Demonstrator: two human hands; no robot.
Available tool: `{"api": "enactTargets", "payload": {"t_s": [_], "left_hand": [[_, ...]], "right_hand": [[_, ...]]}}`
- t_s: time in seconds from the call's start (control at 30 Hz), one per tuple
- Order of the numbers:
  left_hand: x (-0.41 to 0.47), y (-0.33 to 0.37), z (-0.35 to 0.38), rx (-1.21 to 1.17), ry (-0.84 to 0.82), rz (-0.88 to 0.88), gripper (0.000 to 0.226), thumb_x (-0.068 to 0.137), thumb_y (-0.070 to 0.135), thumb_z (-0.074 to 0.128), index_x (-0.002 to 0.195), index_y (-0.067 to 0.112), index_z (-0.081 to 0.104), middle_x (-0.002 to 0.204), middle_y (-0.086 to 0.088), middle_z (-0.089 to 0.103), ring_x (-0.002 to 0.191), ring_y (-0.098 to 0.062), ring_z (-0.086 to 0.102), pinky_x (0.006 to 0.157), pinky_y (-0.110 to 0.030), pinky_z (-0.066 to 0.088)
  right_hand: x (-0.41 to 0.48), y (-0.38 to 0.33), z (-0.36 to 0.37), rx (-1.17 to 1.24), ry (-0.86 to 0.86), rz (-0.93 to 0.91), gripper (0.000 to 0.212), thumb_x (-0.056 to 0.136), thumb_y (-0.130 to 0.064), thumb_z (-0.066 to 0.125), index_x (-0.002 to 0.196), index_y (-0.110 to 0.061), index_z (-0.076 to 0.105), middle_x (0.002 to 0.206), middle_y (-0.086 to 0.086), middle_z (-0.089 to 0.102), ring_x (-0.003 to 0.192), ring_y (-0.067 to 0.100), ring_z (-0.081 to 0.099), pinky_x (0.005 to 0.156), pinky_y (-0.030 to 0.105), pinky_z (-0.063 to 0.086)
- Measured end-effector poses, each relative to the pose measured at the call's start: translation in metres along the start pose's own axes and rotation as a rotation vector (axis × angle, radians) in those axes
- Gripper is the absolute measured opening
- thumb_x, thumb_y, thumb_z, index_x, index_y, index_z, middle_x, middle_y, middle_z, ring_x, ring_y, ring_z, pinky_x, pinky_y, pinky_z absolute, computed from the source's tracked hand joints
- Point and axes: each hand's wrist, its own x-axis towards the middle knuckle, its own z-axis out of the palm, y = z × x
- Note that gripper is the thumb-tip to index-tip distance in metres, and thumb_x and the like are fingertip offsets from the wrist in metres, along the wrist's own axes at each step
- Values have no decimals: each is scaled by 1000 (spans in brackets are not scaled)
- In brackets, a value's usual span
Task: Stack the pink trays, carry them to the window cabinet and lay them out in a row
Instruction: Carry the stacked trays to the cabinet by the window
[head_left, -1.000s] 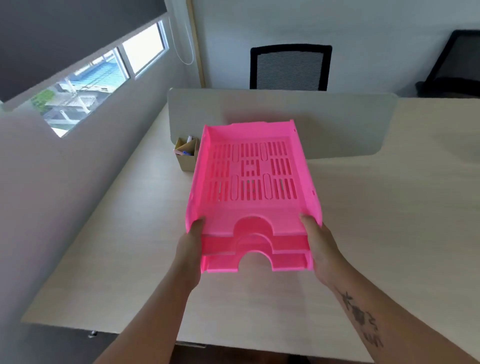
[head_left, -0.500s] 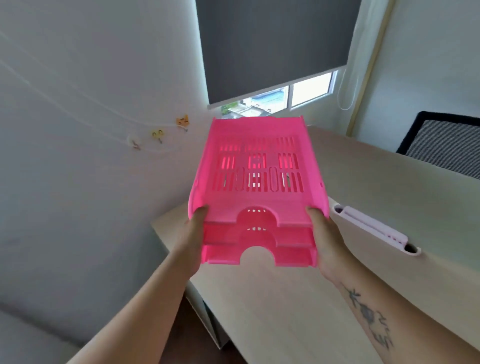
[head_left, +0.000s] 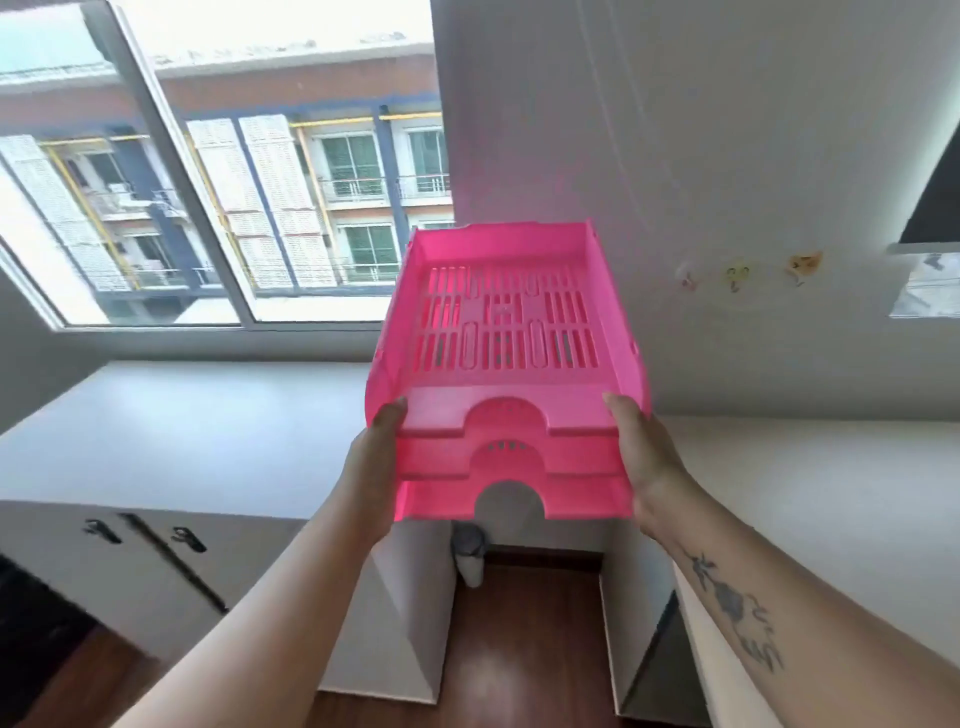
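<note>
A stack of three pink slotted trays (head_left: 506, 364) hangs in the air at the centre of the view, front notches facing me. My left hand (head_left: 371, 462) grips the stack's left front corner, thumb on the top tray's rim. My right hand (head_left: 649, 462) grips the right front corner the same way. The white window cabinet (head_left: 171, 441) lies below and to the left of the stack, under a large window (head_left: 208, 197). The undersides of the lower trays are hidden.
A second white counter (head_left: 831, 499) runs along the right. Between the two counters is a gap with a brown wooden floor (head_left: 524, 649) and a small grey bin (head_left: 467, 551). A white wall (head_left: 675, 156) with small stickers rises behind the trays. Cabinet doors with dark handles (head_left: 140, 538) face me.
The view has swung left, away from the desk and the blind-covered window, to the window cabinet. The tray stack stays held in both hands in the same grip.
</note>
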Motion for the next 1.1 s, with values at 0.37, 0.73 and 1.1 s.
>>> {"api": "enactTargets", "payload": {"t_s": [0.37,0.73,1.1], "left_hand": [[-16,55,-209,-30,299,40,53,79,58,54,117,23,64,106,-20,72,91,-41,70,72,-58,55],[61,109,-363,14,348,-12,53,78,64,53,111,24,64,100,-21,73,84,-39,72,65,-55,56],[138,105,-421,7,423,-103,52,75,63,56,112,27,60,104,-18,71,91,-39,69,74,-63,55]], "right_hand": [[4,47,226,-50,-355,83,27,91,-39,51,108,-20,62,93,15,70,83,36,71,75,56,58],[33,96,408,-76,-369,169,26,90,-44,51,103,-24,62,100,16,73,87,39,71,82,61,55],[80,130,481,-183,-282,202,19,92,-36,47,94,-23,62,99,15,72,90,37,69,87,58,53]]}}
